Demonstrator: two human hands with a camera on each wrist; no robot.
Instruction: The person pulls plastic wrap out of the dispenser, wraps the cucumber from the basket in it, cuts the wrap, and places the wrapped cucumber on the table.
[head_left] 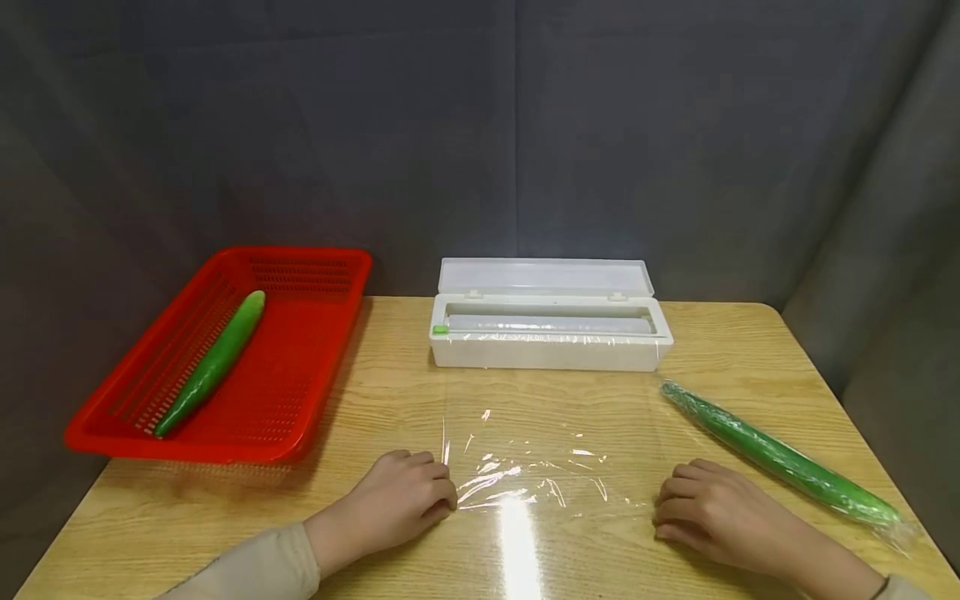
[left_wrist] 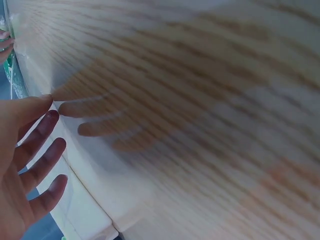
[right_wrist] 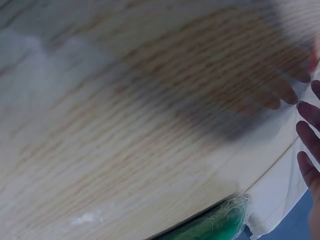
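Note:
A sheet of clear cling film (head_left: 540, 479) stretches toward me over the table from a white film dispenser (head_left: 551, 355), whose lid stands up. At the sheet's near left corner, my left hand (head_left: 405, 498) pinches the film edge; the left wrist view shows thumb and forefinger meeting there, other fingers spread. My right hand (head_left: 708, 510) holds the near right corner with curled fingers, its thumb hidden in the right wrist view. To the right of that hand lies a cucumber wrapped in film (head_left: 787, 462). An unwrapped cucumber (head_left: 213, 362) rests in the red basket (head_left: 330, 392) at the left.
The wooden table (head_left: 390, 408) ends against a dark grey curtain (head_left: 375, 142) behind and at both sides. A green cutter slider (head_left: 440, 330) sits at the dispenser's left end. The wrapped cucumber lies slantwise near the table's right edge.

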